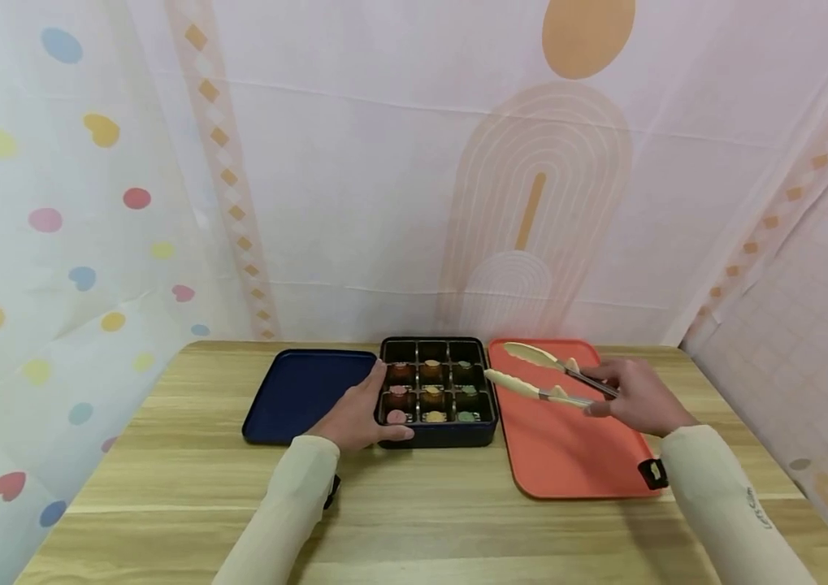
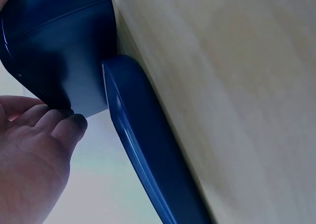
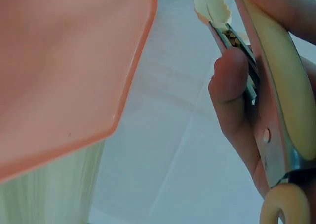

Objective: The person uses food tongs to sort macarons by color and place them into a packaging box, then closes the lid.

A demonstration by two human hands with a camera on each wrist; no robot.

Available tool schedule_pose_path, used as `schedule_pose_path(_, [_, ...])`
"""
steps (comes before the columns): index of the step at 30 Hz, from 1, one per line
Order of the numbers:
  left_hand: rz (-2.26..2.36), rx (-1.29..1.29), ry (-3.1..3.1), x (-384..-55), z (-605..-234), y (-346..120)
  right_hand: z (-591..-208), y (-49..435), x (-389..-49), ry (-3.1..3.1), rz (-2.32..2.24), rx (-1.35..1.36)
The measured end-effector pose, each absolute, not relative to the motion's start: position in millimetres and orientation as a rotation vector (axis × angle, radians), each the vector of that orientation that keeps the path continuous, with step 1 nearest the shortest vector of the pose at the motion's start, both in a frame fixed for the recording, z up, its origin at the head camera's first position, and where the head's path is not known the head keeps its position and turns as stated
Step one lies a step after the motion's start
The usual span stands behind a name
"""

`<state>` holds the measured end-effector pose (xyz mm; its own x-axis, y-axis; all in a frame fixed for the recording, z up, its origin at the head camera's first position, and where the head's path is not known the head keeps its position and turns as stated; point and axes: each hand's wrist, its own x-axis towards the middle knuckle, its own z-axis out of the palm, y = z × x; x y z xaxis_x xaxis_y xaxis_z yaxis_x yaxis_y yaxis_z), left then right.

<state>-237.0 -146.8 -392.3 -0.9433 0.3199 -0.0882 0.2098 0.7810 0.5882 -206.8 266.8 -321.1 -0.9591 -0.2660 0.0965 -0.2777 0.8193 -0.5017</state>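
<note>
A dark blue box (image 1: 437, 437) with black dividers stands mid-table. Inside are several small pieces: pink ones (image 1: 396, 417) in the left column, yellow ones (image 1: 435, 417) in the middle and green ones (image 1: 468, 416) at right. My left hand (image 1: 357, 413) holds the box's front left corner, thumb along the front wall and fingers against the left side. In the left wrist view, bent fingers (image 2: 54, 123) touch the box wall. My right hand (image 1: 640, 396) grips metal tongs (image 1: 576, 374) with cream scalloped tips. The tongs are spread above the red tray, nothing between their tips.
A flat dark blue lid (image 1: 304, 390) lies left of the box. At its right is the red tray (image 1: 567, 463), close beside the box. Behind the wooden table (image 1: 414, 520) hangs a patterned cloth (image 1: 355, 203).
</note>
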Motion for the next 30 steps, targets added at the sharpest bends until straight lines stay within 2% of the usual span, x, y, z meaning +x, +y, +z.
schedule_pose_path(15, [0.887, 0.438, 2.793, -239, -392, -147, -339, 334, -162, -2.89, 0.752, 0.242])
schedule_pose_path(20, [0.89, 0.442, 2.796, -239, -394, -148, -349, 362, -149, -2.932, 0.698, 0.084])
schedule_pose_path(30, [0.897, 0.435, 2.791, -239, -393, -147, -379, 404, -139, -2.871, 0.599, -0.151])
